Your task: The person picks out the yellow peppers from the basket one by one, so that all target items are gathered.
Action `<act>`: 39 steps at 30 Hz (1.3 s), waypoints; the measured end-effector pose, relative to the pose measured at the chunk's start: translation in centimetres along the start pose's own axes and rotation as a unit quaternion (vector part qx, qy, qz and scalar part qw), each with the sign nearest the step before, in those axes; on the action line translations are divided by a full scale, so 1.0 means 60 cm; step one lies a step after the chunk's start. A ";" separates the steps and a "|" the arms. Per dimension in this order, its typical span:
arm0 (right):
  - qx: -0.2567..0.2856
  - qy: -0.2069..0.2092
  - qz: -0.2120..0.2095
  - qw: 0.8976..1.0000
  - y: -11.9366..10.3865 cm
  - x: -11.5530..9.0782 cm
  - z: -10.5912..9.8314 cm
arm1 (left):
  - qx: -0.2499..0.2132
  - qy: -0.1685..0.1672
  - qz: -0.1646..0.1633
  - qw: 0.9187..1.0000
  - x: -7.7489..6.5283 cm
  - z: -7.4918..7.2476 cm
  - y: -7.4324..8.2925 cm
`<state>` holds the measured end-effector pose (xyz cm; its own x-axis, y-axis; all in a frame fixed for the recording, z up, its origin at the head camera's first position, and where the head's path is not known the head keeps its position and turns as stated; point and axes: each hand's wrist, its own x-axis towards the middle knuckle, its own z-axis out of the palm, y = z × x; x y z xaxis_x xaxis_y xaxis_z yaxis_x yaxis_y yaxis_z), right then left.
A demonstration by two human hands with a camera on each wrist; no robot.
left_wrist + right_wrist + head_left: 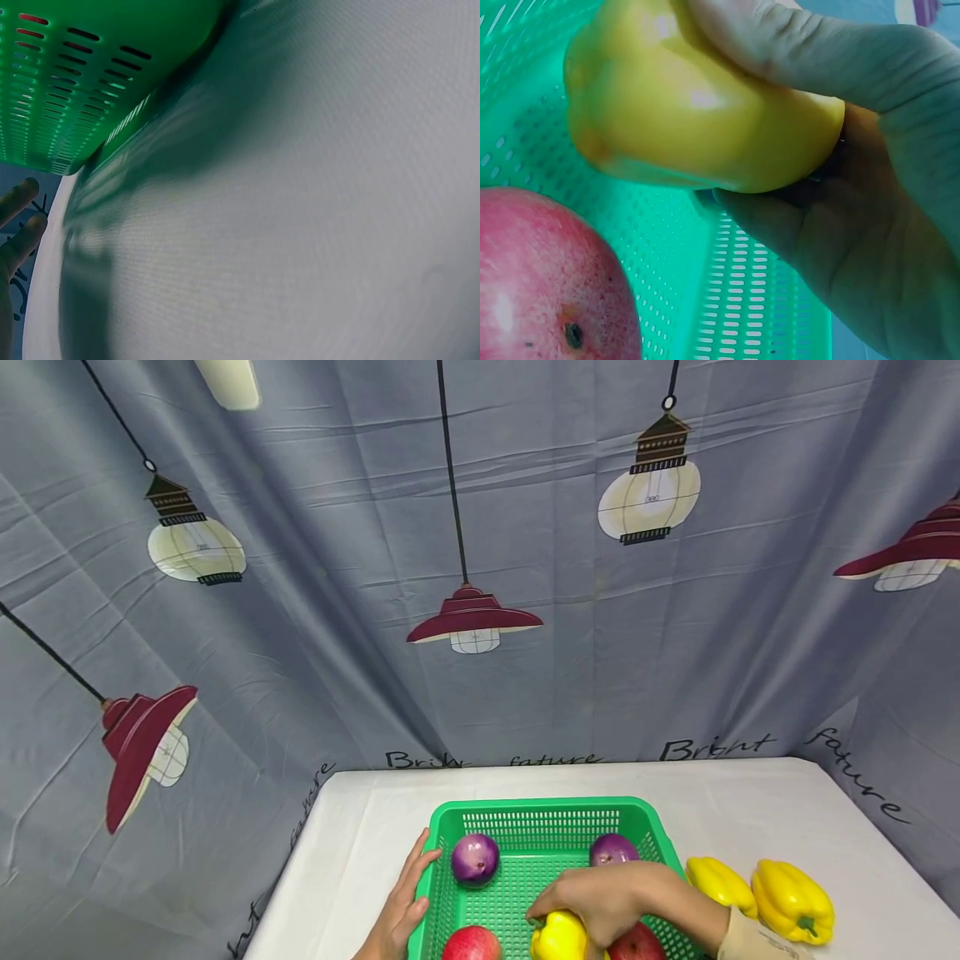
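A yellow bell pepper [559,937] is gripped in my right hand [603,897], inside the green basket [429,881]. In the right wrist view, thumb and fingers hold the pepper [697,112] over the perforated floor, near a speckled red fruit [551,277]. My left hand [397,910] rests against the basket's left rim, fingers extended; the left wrist view catches only its fingertips [26,232] beside the basket wall [82,75]. Also in the basket are two round purple vegetables, one on the left [475,860] and one on the right [612,848], and two red fruits, partly cut off or covered.
Two more yellow bell peppers lie on the white table right of the basket, one nearer it [718,885] and one farther right [793,902]. A grey curtain [540,702] printed with lamps hangs behind the table [367,810].
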<state>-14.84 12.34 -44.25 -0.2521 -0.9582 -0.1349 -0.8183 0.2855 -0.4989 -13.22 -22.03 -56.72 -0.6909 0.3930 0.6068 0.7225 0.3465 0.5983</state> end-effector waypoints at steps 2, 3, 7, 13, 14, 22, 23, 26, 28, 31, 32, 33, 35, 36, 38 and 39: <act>0.007 0.013 -0.007 1.000 0.000 -0.006 -0.001 | -0.003 0.000 -0.005 1.000 -0.001 0.000 0.000; 0.014 0.019 -0.009 1.000 0.000 -0.010 -0.002 | -0.004 0.000 -0.005 1.000 -0.001 0.000 0.000; 0.036 0.044 -0.002 0.998 0.002 -0.029 -0.005 | -0.009 0.001 0.002 1.000 -0.001 0.000 0.000; 0.086 0.079 0.004 0.993 0.006 -0.051 -0.011 | -0.012 0.004 0.001 1.000 0.000 0.000 0.000; 0.096 0.083 0.003 0.992 0.006 -0.054 -0.012 | -0.011 0.005 0.002 1.000 0.000 0.000 0.000; 0.132 0.119 0.002 0.984 0.007 -0.070 -0.005 | -0.008 0.006 0.009 1.000 0.000 -0.001 0.000; 0.136 0.125 0.000 0.983 0.007 -0.072 -0.004 | -0.009 0.006 0.008 1.000 0.000 -0.001 -0.001; 0.161 0.142 -0.004 0.977 0.005 -0.078 0.002 | -0.012 0.004 0.008 1.000 0.000 -0.001 -0.001; 0.181 0.155 -0.002 0.971 0.004 -0.083 0.007 | -0.012 0.004 0.008 1.000 0.000 -0.001 -0.001; 0.217 0.177 0.003 0.960 0.005 -0.091 0.013 | -0.008 0.003 0.007 1.000 -0.001 0.000 -0.001; 0.228 0.183 0.005 0.956 0.005 -0.094 0.015 | -0.007 0.003 0.006 1.000 -0.001 0.000 0.000; 0.243 0.188 0.007 0.951 0.005 -0.097 0.017 | -0.008 0.001 0.002 1.000 -0.001 0.000 0.000; 0.270 0.198 0.009 0.942 0.006 -0.104 0.021 | -0.008 -0.001 -0.004 1.000 -0.001 0.000 0.001; 0.284 0.202 0.012 0.937 0.006 -0.108 0.023 | -0.009 -0.002 -0.007 1.000 -0.001 0.000 0.001; 0.306 0.210 0.016 0.928 0.006 -0.116 0.025 | -0.010 -0.003 -0.014 1.000 -0.001 0.000 0.002; 0.317 0.213 0.019 0.924 0.006 -0.120 0.026 | -0.010 -0.004 -0.017 1.000 -0.002 0.000 0.002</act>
<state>-12.49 19.33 -44.81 -0.5651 -0.8163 0.1197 -0.3724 0.1230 -0.9199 -13.06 -22.01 -56.71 -0.7148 0.3873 0.5823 0.6979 0.3429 0.6287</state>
